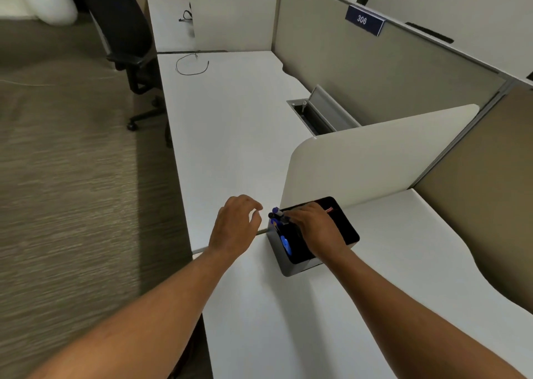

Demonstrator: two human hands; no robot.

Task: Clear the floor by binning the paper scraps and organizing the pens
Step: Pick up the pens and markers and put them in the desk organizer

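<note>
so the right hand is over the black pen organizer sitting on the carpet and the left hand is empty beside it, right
Not quite. The head view shows the black pen organizer sitting on the white desk, beside the divider panel, not on the carpet. The rest holds: the right hand is over it, and the left hand is empty beside it.

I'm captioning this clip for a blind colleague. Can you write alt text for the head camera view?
A person's right hand reaches into a black desk organizer on a white desk, where blue pens stand at one end. The left hand hovers open beside it. Beige cubicle partitions stand behind.
</note>
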